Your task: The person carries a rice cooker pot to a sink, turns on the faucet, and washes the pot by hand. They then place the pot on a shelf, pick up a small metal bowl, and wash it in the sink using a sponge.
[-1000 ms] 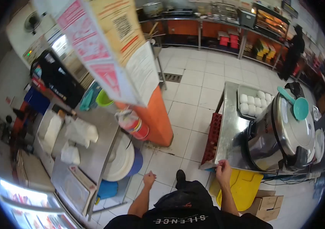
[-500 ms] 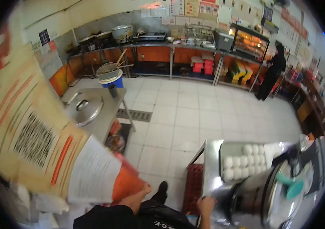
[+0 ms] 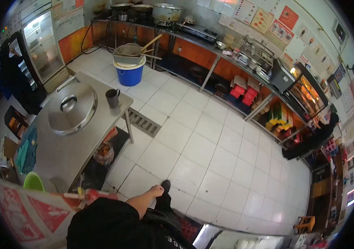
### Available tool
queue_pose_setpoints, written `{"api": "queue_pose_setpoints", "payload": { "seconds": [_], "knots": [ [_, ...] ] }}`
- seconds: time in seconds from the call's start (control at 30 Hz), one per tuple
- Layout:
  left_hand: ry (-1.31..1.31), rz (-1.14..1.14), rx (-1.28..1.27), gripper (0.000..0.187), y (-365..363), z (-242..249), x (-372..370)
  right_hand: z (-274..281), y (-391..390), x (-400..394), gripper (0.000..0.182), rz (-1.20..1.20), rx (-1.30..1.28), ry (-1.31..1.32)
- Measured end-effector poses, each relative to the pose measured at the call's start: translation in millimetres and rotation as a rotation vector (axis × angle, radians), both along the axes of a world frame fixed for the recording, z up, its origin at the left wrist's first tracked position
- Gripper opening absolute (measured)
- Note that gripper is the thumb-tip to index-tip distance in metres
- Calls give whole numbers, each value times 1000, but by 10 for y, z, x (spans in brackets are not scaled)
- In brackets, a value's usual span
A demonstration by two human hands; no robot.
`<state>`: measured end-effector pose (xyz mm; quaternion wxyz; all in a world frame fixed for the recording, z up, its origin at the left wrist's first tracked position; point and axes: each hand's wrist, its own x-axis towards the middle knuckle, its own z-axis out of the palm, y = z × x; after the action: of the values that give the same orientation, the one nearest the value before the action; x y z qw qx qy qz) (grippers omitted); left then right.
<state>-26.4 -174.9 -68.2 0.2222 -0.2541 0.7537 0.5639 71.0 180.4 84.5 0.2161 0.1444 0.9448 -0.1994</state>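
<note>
My left hand is closed low in the middle of the view, in front of my dark clothing and above a dark shoe. Nothing shows in its curled fingers. My right hand is out of view. To the left is a steel table bearing a large round metal lid and a dark mug. At the bottom edge, part of a tray with white round pieces is visible.
A blue tub with strainers stands beyond the table, near a floor drain. Counters line the back. One person is by a glass-door fridge, another near the food warmer. A stool stands right.
My view has swung and tilted. The large printed sheet at left and my right hand are out of view; the tray has slid down. The fridge and a person beside it now show.
</note>
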Motion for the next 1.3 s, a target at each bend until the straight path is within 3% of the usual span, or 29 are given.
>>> {"api": "queue_pose_setpoints", "payload": {
  "seconds": [0.1, 0.2, 0.4, 0.43, 0.5, 0.57, 0.6, 0.63, 0.73, 0.77, 0.8, 0.83, 0.87, 0.9, 0.93, 0.97, 1.07, 1.2, 1.27, 1.3],
  "knots": [
    [-103, 162, -271, 29, -431, 213, -685, -263, -233, -1045, 47, -88, -190, -99],
    [-253, 317, -263, 25, -1068, 134, -1308, -424, -493, -2059, 47, -199, -379, -202],
    [48, 790, -225, 21, -2077, 120, -2276, -744, -909, -4200, 48, -430, -655, -303],
    [-29, 814, -237, 23, -2166, 350, -2384, -784, -983, -4619, 48, -475, -721, -282],
    [-420, 465, -357, 33, -2458, -100, -2602, -765, -1202, -5517, 48, -567, -886, -197],
    [-555, 275, -221, 47, -2716, 137, -2888, -514, -1696, -6482, 49, -617, -1041, -75],
    [-570, 357, -107, 58, -2859, -173, -3054, -299, -1980, -6881, 49, -605, -1070, -30],
    [-571, 402, -105, 50, -3003, -403, -3309, -9, -2341, -7205, 47, -584, -1070, 16],
    [-333, -85, -435, 35, -3576, -395, -4268, 307, -3165, -7874, 41, -423, -993, 14],
    [-73, -390, -677, 29, -3789, -366, -4599, 267, -3437, -8047, 41, -372, -981, -13],
    [-50, -83, -680, 29, -3916, -244, -4984, 224, -3651, -8154, 40, -326, -960, -43],
    [26, 117, -671, 30, -4017, 441, -5353, 179, -3767, -8202, 40, -290, -929, -80],
    [-9, 327, -425, 29, -4189, 636, -5712, -85, -3833, -8289, 33, -328, -914, -175],
    [-34, 540, -186, 29, -4354, 729, -6031, -334, -3838, -8416, 33, 355, -365, -250],
    [75, 597, -180, 27, -4499, 737, -6336, -607, -3830, -8548, 33, 989, 194, -110],
    [187, 654, -172, 26, -4649, 710, -6635, -742, -3948, -8669, 31, 1085, 272, -110],
    [296, 813, -148, 22, -5123, 148, -7333, -1015, -4408, -9384, 27, 632, 2, -340],
    [69, 911, -148, 23, -5560, -120, -7680, -1149, -4832, -10670, 23, 585, -52, -369],
    [-205, -281, -1008, 18, -5724, -353, -7667, -1225, -4939, -11310, 22, 664, 5, -354],
    [-254, -282, -928, 17, -5750, -391, -7760, -1373, -4960, -11674, 22, 713, 25, -338]
  ]
}}
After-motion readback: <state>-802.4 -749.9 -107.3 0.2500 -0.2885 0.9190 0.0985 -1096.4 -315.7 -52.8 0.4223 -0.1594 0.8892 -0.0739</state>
